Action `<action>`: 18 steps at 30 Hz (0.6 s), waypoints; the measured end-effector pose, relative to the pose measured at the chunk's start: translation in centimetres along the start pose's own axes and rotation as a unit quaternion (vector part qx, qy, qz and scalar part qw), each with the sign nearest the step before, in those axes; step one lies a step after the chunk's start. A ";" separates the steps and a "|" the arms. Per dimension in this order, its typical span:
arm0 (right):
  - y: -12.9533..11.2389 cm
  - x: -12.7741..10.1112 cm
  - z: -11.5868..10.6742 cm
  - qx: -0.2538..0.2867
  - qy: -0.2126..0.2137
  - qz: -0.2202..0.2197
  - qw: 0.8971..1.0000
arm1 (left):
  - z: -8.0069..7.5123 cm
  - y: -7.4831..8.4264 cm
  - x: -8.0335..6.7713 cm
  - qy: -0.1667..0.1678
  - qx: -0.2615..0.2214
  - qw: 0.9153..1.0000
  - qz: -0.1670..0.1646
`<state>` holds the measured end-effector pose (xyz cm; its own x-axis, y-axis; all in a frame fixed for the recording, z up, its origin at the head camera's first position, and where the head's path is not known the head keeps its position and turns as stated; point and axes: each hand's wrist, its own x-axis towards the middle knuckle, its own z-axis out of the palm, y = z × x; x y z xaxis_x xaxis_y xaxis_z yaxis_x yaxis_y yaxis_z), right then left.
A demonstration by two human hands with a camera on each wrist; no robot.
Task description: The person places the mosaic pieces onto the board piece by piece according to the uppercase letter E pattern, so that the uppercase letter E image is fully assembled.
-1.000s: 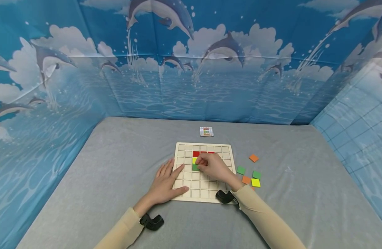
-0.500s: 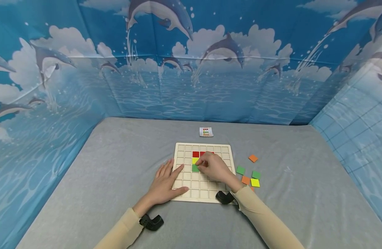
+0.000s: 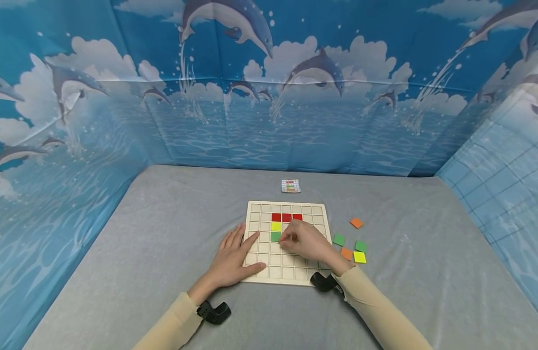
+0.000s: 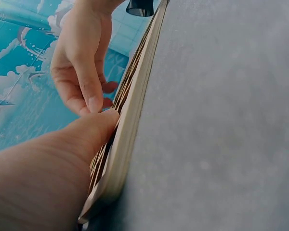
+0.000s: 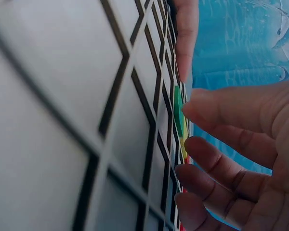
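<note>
Right hand (image 3: 306, 241) hovered, fingers loosely curled and holding nothing, beside the thin green square tile (image 3: 275, 236); light, stiff, probably best pinched by its edges.

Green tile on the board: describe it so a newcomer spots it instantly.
Find the wooden grid board mid-table. The green tile sits under the yellow tile, below the red row, by the right hand. It is the board's only green one.

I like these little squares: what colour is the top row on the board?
Red: three red tiles side by side on the board, clearest in the head view.
</note>
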<state>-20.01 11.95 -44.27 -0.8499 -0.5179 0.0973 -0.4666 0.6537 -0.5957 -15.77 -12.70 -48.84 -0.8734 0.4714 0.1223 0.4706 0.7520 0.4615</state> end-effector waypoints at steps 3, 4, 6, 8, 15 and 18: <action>0.6 -0.9 -0.7 -0.004 0.013 -0.019 1.000 | 0.0 0.0 0.0 0.001 -0.002 1.000 0.000; 0.9 -1.2 -1.1 -0.004 0.017 -0.023 1.000 | 0.0 0.1 0.0 0.001 -0.002 1.000 0.000; 1.7 -1.9 -1.8 0.003 0.026 -0.019 0.999 | 0.0 0.1 0.0 0.001 0.000 1.000 0.000; 2.6 -2.7 -2.6 0.008 0.034 -0.008 0.999 | 0.0 0.1 0.0 0.001 0.002 1.000 0.000; 6.0 -5.2 -5.1 -0.008 0.056 0.068 0.996 | 0.1 0.0 0.0 0.002 0.002 1.000 0.001; 7.1 -5.7 -5.7 -0.031 0.055 0.092 0.994 | 0.1 0.0 0.0 0.000 0.001 1.000 -0.002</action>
<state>-19.84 22.72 -44.55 -0.9426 -0.3243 0.0800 -0.3114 0.7665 -0.5617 -15.77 -12.63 -48.93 -0.8753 0.4681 0.1213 0.4676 0.7551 0.4596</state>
